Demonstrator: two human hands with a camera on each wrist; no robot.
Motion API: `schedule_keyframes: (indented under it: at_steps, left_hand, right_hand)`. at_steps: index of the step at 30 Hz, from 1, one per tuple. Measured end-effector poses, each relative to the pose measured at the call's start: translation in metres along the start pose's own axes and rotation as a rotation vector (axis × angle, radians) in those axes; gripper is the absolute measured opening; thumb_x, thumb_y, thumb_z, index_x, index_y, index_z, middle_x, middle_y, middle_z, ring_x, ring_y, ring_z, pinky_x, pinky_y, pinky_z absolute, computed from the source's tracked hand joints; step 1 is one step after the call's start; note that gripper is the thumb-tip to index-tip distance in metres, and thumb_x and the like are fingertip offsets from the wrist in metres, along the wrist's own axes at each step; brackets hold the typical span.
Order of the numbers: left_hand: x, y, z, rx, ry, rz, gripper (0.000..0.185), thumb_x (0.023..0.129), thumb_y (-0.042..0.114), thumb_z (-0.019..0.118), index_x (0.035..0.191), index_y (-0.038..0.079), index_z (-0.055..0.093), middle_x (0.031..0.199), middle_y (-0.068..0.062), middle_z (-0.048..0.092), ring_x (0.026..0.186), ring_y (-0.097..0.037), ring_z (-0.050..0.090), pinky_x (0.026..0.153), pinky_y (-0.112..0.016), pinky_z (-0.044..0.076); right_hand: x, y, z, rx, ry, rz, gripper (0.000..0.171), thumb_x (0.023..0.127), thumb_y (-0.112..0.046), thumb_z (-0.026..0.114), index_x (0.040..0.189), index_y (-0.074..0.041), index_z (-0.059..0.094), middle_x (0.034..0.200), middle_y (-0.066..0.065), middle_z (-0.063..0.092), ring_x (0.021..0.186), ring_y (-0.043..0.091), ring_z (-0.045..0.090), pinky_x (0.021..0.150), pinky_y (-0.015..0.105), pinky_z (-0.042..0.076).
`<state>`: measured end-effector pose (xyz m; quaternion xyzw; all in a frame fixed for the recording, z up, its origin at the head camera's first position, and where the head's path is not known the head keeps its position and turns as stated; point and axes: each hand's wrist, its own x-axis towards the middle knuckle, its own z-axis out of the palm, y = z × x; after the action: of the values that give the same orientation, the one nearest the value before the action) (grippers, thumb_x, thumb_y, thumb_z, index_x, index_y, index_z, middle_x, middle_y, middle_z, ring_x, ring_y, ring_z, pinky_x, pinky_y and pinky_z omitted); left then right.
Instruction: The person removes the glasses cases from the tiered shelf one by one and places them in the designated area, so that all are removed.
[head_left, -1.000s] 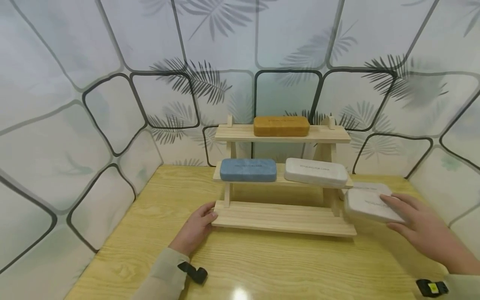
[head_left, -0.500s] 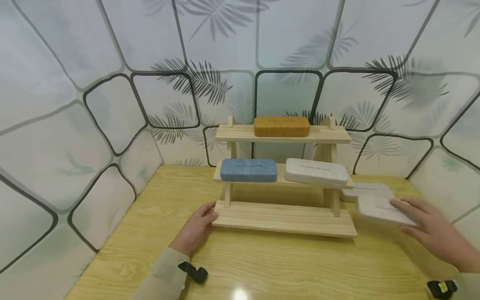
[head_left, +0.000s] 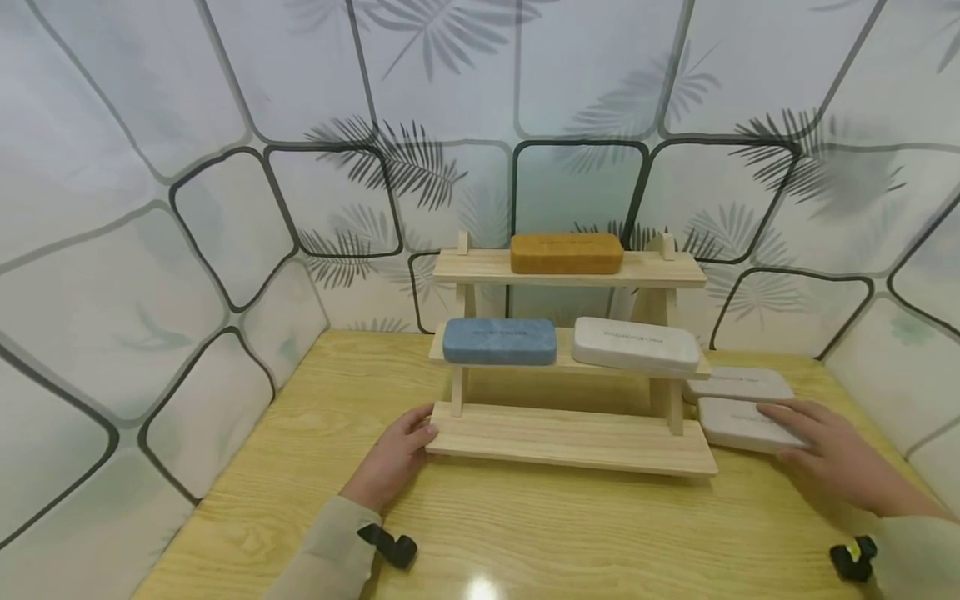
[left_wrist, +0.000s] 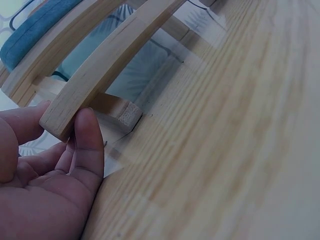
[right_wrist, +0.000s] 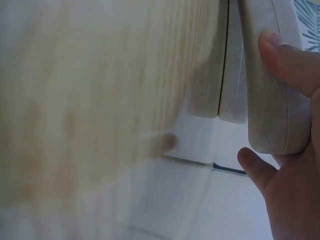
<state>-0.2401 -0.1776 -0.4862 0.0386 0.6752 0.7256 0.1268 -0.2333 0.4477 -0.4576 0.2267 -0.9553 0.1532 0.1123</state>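
A three-tier wooden display stand stands on the table, its left bottom end pinched between the thumb and fingers of my left hand. The left wrist view shows that shelf end between thumb and fingertips. On the right, my right hand holds a light grey glasses case by its right end, low over the table beside the stand. Right behind lies another grey glasses case. In the right wrist view my thumb presses the held case's side.
An orange glasses case sits mid top shelf. The middle shelf bears a blue case at left and a white one at right, slightly askew. Patterned fabric walls enclose the table at back and sides.
My right hand moved the grey case right, away from the stand, then back left and lower, in front of the other grey case. The left hand stayed on the shelf end.
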Motion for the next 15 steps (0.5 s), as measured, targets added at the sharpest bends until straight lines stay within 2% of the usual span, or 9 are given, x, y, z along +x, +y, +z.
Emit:
schedule_keyframes:
  at_steps: [6, 10, 15]
  left_hand:
    - [0.000, 0.001, 0.000, -0.019, 0.008, 0.007, 0.061, 0.107, 0.022, 0.053, 0.158, 0.002, 0.027, 0.154, -0.024, 0.038, 0.139, -0.038, 0.040, 0.112, -0.048, 0.036]
    - [-0.001, 0.002, 0.000, -0.042, 0.002, 0.002, 0.060, 0.107, 0.021, 0.053, 0.158, 0.003, 0.026, 0.153, -0.023, 0.038, 0.138, -0.038, 0.041, 0.109, -0.046, 0.039]
    - [-0.001, 0.002, 0.000, -0.050, -0.018, -0.006, 0.062, 0.108, 0.022, 0.053, 0.159, 0.003, 0.024, 0.154, -0.023, 0.036, 0.139, -0.038, 0.039, 0.109, -0.044, 0.040]
  right_hand:
    - [0.008, 0.005, 0.001, 0.048, -0.037, 0.003, 0.069, 0.091, -0.009, 0.075, 0.153, -0.011, 0.045, 0.142, 0.033, 0.043, 0.122, 0.059, 0.038, 0.093, 0.076, 0.027]
    - [0.012, 0.009, 0.003, 0.032, -0.058, 0.013, 0.069, 0.092, -0.010, 0.074, 0.154, -0.008, 0.044, 0.142, 0.037, 0.041, 0.123, 0.062, 0.036, 0.099, 0.077, 0.021]
    - [0.018, 0.014, 0.006, -0.007, -0.088, 0.033, 0.067, 0.092, -0.009, 0.073, 0.153, -0.006, 0.043, 0.142, 0.038, 0.042, 0.123, 0.062, 0.036, 0.098, 0.076, 0.023]
